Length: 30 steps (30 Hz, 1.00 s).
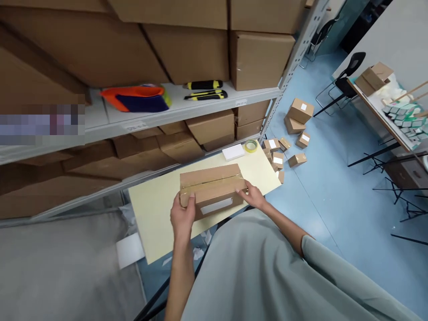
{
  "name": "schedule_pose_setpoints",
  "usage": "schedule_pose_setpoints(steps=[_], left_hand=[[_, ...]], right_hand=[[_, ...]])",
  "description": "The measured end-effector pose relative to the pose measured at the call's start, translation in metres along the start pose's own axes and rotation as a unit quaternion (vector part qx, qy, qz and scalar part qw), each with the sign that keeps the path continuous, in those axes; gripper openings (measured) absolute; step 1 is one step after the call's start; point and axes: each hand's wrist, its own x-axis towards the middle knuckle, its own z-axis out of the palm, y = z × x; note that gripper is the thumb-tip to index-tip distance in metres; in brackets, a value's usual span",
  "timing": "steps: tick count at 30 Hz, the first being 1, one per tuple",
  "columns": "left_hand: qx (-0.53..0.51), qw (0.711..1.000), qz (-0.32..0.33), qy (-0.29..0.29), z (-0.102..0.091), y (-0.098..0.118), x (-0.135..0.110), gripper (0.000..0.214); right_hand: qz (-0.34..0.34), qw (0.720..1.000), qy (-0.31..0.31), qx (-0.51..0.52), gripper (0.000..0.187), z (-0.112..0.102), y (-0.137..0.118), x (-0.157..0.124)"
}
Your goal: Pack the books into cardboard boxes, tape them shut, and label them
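Both of my hands grip a long brown cardboard box [214, 189] over the pale yellow table [154, 223]. Clear tape runs along the seam on its top, and a white label [216, 205] is on the side facing me. My left hand [183, 215] holds the left end, thumb on the near side. At the right end, my right hand [251, 195] has its thumb on the near face and its other fingers around the corner. A roll of tape [250, 146] and a stack of white labels [233, 152] lie toward the table's far right.
A metal shelf [200, 109] packed with cardboard boxes stands behind the table. On it lie box cutters [205, 91] and an orange and blue pouch [137, 98]. Small boxes [297, 159] sit on the blue floor at right, near another table [381, 111] and a chair [351, 73].
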Motion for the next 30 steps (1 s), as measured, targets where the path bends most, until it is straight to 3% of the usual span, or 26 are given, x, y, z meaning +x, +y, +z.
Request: schedule_pose_setpoints(steps=[3,7,12,16,19,23,27,30], left_hand=[[-0.023,0.998,-0.044,0.028,0.015,0.052,-0.013,0.072],[-0.023,0.999,-0.031,-0.010,0.058,0.126,-0.030,0.071],[-0.032,0.994,0.013,-0.106,0.147,0.208,-0.036,0.066],[0.007,0.985,0.078,-0.156,0.223,0.258,-0.022,0.065],[0.075,0.966,0.168,-0.181,0.277,0.292,0.001,0.061],[0.154,0.923,0.239,-0.260,0.349,0.344,0.035,0.058],[0.218,0.890,0.259,-0.306,0.417,0.394,0.055,0.047],[0.222,0.884,0.274,-0.307,0.454,0.421,0.061,0.053]], right_hand=[[-0.004,0.999,-0.003,0.040,0.067,-0.037,0.025,-0.009],[0.003,0.994,0.023,0.109,0.055,-0.095,0.075,-0.017],[0.078,0.988,0.083,0.104,0.051,-0.173,0.149,-0.019],[0.091,0.976,0.169,0.100,0.051,-0.222,0.203,-0.023],[0.114,0.962,0.231,0.088,0.060,-0.246,0.236,-0.025],[0.180,0.947,0.244,0.103,0.069,-0.269,0.273,-0.021],[0.238,0.931,0.253,0.112,0.067,-0.287,0.300,-0.005],[0.263,0.927,0.239,0.120,0.065,-0.296,0.309,0.013]])
